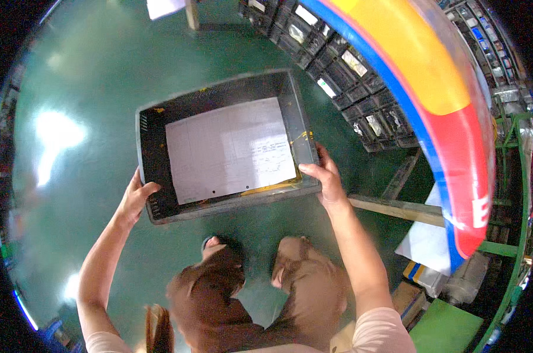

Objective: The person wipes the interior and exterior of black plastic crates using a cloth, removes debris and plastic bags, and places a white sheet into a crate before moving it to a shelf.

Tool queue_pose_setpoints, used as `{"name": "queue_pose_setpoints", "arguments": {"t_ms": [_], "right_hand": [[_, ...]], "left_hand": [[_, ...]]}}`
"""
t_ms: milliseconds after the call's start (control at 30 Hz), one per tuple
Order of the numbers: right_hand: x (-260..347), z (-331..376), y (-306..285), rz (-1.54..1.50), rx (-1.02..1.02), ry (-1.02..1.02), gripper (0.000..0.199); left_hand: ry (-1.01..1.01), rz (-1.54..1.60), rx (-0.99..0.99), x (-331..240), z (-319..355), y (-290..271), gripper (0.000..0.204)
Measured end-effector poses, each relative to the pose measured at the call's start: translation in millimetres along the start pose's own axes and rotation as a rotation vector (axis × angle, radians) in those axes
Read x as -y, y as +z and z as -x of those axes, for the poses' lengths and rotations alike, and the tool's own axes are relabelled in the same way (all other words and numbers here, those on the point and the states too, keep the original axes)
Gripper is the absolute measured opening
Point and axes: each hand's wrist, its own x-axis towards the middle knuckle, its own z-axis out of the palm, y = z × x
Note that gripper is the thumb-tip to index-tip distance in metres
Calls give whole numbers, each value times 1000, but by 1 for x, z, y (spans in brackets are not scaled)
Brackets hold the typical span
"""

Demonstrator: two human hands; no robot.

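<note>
A black plastic crate [216,89] is held out in front of me above the floor, slightly tilted. My left hand [138,194] grips its left wall, with the thumb over the rim and the fingers hidden outside. On the crate's right side, my right hand [325,175] clasps the near corner, thumb inside and fingers around the outer wall. A large white sheet of paper [225,150] lies in the crate, with handwriting at its lower right and two dark holes along the near edge. Under that edge a yellow strip [272,186] shows.
Stacked black bins [349,76] with white labels stand at the upper right. A curved blue, yellow and red inflatable-looking band [449,117] hangs over the right side. Below it are a wooden beam [396,209], a white-and-yellow box [428,276] and a green panel [446,329]. The floor [90,76] is green.
</note>
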Motion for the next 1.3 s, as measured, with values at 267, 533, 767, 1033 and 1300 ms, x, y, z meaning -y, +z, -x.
{"name": "queue_pose_setpoints", "arguments": {"t_ms": [267, 533, 767, 1033, 1300], "right_hand": [[-32, 19, -65, 30, -186, -35, 75], [-46, 21, -67, -9, -415, -86, 63], [-35, 26, -61, -73, -605, -184, 31], [51, 46, -111, -51, -789, -639, 49], [108, 22, -148, -217, -683, -694, 49]], "left_hand": [[71, 51, 100, 64, -44, 77, 70], [79, 27, 159, 64, -65, 85, 66], [336, 303, 105, 73, -79, 63, 71], [369, 36, 330, 54, -79, 71, 57], [260, -67, 470, 94, -62, 58, 44]]}}
